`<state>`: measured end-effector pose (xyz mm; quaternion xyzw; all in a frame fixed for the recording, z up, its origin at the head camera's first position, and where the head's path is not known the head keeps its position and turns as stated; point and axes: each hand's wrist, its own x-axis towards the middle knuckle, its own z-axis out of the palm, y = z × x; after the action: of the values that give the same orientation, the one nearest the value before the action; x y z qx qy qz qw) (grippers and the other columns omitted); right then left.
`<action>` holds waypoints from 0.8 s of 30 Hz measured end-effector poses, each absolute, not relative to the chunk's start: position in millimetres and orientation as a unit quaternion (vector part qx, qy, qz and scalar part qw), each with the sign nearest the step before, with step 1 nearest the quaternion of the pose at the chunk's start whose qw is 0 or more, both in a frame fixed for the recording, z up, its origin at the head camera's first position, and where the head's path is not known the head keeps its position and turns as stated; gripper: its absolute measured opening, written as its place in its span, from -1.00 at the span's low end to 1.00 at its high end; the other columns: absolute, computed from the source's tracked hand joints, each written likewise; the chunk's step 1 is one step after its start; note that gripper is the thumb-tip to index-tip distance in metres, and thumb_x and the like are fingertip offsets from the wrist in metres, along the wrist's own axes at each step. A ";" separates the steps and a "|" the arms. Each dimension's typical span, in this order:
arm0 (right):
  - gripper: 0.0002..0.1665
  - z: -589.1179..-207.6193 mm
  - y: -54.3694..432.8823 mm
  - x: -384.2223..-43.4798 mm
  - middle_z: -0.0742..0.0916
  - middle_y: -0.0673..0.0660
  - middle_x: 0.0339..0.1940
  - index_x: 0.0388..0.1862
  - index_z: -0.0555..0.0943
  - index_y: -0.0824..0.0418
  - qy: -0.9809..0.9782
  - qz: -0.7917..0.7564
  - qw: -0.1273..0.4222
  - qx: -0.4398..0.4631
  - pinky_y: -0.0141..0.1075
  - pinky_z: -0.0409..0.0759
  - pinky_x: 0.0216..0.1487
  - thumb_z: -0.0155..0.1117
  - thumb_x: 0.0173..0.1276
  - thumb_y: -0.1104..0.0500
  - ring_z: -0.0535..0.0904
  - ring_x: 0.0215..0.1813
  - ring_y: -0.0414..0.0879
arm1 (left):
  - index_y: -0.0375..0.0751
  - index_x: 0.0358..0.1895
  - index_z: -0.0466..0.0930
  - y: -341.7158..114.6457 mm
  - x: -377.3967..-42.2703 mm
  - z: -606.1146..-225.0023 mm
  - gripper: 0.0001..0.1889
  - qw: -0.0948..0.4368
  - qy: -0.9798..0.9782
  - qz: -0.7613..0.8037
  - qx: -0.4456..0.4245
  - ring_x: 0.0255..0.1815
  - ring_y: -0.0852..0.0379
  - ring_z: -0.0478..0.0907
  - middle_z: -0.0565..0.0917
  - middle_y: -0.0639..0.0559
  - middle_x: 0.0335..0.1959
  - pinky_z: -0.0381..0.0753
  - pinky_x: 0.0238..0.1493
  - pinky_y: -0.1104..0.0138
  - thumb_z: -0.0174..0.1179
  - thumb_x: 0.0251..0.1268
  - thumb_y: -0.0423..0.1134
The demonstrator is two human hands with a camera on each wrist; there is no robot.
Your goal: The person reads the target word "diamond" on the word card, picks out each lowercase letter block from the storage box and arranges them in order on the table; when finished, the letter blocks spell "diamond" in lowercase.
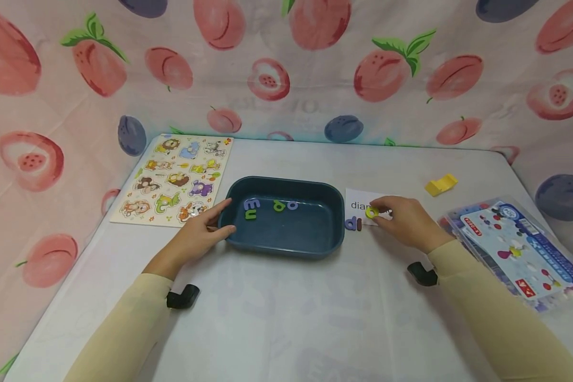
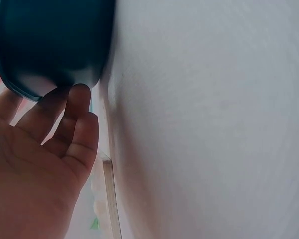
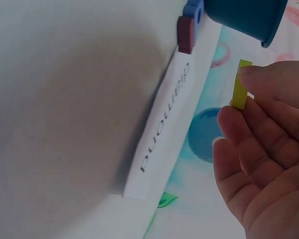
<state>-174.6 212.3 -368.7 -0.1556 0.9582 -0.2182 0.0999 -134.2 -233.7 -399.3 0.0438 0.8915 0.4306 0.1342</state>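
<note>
My left hand point(image 1: 194, 233) holds the left end of a dark teal tray point(image 1: 286, 249), its fingers against the outer wall point(image 2: 54, 55) in the left wrist view. Inside the tray lie several letter pieces: a purple m point(image 1: 251, 204), a green u point(image 1: 250, 214), a green letter point(image 1: 279, 205) and a purple o point(image 1: 292, 205). Between thumb and fingertips, my right hand point(image 1: 406, 220) pinches a yellow letter piece point(image 1: 372, 212) above a white card point(image 3: 161, 124) printed "diamond". A purple d point(image 1: 350, 224) and a brown letter piece point(image 1: 359, 225) stand at the card's near left edge.
An animal puzzle board point(image 1: 172, 180) lies at the back left. At the right sits a clear box point(image 1: 520, 249) with a printed label, and a yellow block point(image 1: 441, 184) is behind it. Fruit-patterned cloth point(image 1: 286, 79) hangs behind the white table point(image 1: 286, 318).
</note>
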 end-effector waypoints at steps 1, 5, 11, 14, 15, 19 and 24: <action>-0.52 -369.7 212.6 -174.8 0.66 0.34 0.16 0.29 0.54 0.34 0.958 -0.220 0.103 -0.153 0.16 0.48 0.22 0.26 0.46 0.20 0.52 0.21 0.26 | 0.17 0.61 0.10 -233.6 -134.2 -399.4 -0.20 0.134 0.891 0.431 0.044 0.32 -0.17 0.45 0.35 -0.24 0.45 0.38 0.30 -0.09 0.25 0.38 0.12; -0.53 -374.7 213.8 -175.4 0.66 0.33 0.15 0.29 0.54 0.35 0.956 -0.226 0.111 -0.149 0.15 0.48 0.21 0.25 0.45 0.22 0.52 0.20 0.25 | 0.16 0.61 0.10 -233.5 -134.2 -399.5 -0.20 0.134 0.891 0.432 0.042 0.32 -0.17 0.44 0.33 -0.23 0.47 0.39 0.30 -0.09 0.25 0.38 0.11; -0.52 -383.3 215.1 -176.6 0.67 0.32 0.14 0.29 0.53 0.37 0.954 -0.234 0.117 -0.149 0.15 0.41 0.29 0.25 0.43 0.25 0.52 0.23 0.23 | 0.16 0.61 0.11 -233.5 -134.2 -399.8 -0.20 0.131 0.892 0.431 0.045 0.31 -0.17 0.44 0.31 -0.22 0.48 0.40 0.29 -0.08 0.26 0.38 0.11; -0.52 -386.2 215.8 -177.3 0.67 0.32 0.13 0.28 0.53 0.39 0.953 -0.234 0.119 -0.152 0.14 0.40 0.30 0.25 0.42 0.27 0.53 0.22 0.23 | 0.16 0.61 0.11 -233.4 -134.2 -400.0 -0.20 0.131 0.892 0.430 0.045 0.32 -0.18 0.45 0.31 -0.21 0.49 0.40 0.28 -0.08 0.26 0.38 0.11; -0.53 -387.0 216.0 -177.6 0.67 0.32 0.13 0.28 0.53 0.39 0.953 -0.233 0.120 -0.152 0.14 0.40 0.30 0.25 0.42 0.27 0.53 0.22 0.23 | 0.16 0.61 0.11 -233.5 -134.2 -400.1 -0.20 0.131 0.892 0.430 0.045 0.31 -0.18 0.45 0.31 -0.21 0.49 0.40 0.28 -0.08 0.26 0.38 0.11; -0.52 -387.9 216.0 -177.4 0.66 0.32 0.14 0.29 0.52 0.39 0.952 -0.234 0.127 -0.150 0.14 0.39 0.31 0.24 0.42 0.28 0.52 0.23 0.23 | 0.16 0.61 0.11 -233.5 -134.2 -400.2 -0.20 0.130 0.893 0.429 0.044 0.31 -0.17 0.45 0.32 -0.22 0.48 0.41 0.27 -0.08 0.26 0.37 0.12; -0.53 -387.7 212.9 -176.4 0.66 0.33 0.15 0.29 0.52 0.38 0.952 -0.233 0.132 -0.147 0.15 0.38 0.31 0.24 0.43 0.28 0.51 0.23 0.24 | 0.17 0.61 0.11 -233.4 -134.4 -400.1 -0.21 0.130 0.894 0.426 0.043 0.31 -0.17 0.45 0.33 -0.21 0.47 0.40 0.28 -0.09 0.25 0.38 0.09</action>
<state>-176.4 212.9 -387.7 -0.1474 0.9520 -0.2332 0.1323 -134.4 -233.4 -400.1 0.0427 0.8943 0.4261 0.1299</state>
